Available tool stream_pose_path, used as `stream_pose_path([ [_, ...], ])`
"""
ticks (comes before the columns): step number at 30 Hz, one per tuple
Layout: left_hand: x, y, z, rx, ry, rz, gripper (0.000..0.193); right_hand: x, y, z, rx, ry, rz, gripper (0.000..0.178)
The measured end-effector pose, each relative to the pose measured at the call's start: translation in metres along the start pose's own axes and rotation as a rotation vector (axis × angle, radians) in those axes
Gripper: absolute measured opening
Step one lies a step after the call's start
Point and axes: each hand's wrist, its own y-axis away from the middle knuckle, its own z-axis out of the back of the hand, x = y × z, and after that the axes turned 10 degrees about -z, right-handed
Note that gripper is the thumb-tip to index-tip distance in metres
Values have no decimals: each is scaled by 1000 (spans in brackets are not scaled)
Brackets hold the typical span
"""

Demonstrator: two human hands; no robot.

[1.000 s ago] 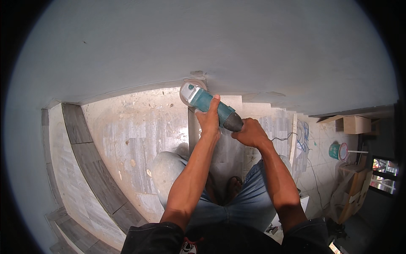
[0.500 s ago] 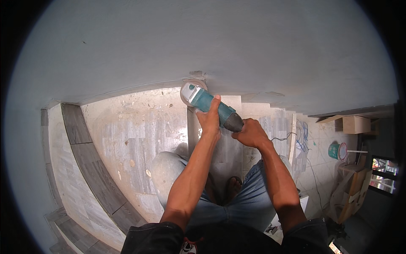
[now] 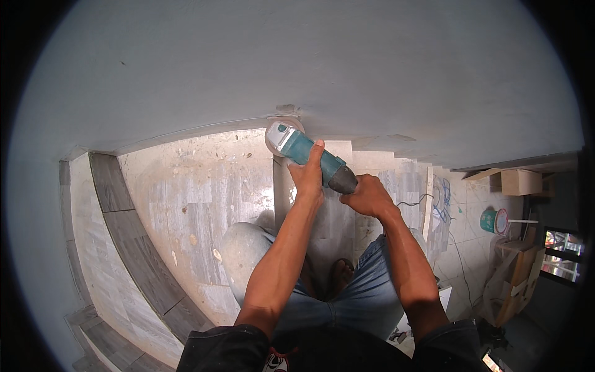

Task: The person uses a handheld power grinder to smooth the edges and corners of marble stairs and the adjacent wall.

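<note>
A teal angle grinder [image 3: 300,147] with a silver head and dark rear end slants across the middle of the view, its round disc at the foot of the grey wall [image 3: 347,68]. My left hand [image 3: 307,175] is closed around its body, the thumb lying along the top. Around the dark rear grip my right hand [image 3: 367,195] is wrapped. The disc's edge meets the wall base beside a chipped, rough patch [image 3: 285,110]. Whether the disc spins cannot be seen.
Below the wall lies a dusty stair landing [image 3: 204,192]; dark grey stair tiles [image 3: 133,235] run along the left. Lower steps descend rightward to a tiled floor with a power cable [image 3: 462,260], a teal bucket [image 3: 489,221], a cardboard box [image 3: 520,182] and a wooden piece of furniture [image 3: 517,285].
The grinder and both hands stay in almost the same place. Only a very slight shift of the view shows.
</note>
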Motion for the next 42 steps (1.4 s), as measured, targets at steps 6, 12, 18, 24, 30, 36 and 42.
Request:
stream_pose_path([
  [6,0,2,-1,11,4,9,56,-1,2,1,-11,-3,4,39],
  [12,1,2,-1,0,-12,20,60,2,7,3,-2,-14,2,38],
  [18,0,5,-3,22,0,12,61,-2,7,3,-8,-37,-10,39],
  [24,3,4,-1,35,-2,11,60,-3,8,2,-11,-40,-17,39],
  [30,1,9,-5,35,5,9,60,-7,8,2,-19,-40,-19,39],
  [36,4,9,-4,40,9,3,60,-8,9,1,-17,-43,-15,38],
  [42,5,9,-6,30,-3,24,62,-11,8,1,-22,-43,-26,38],
])
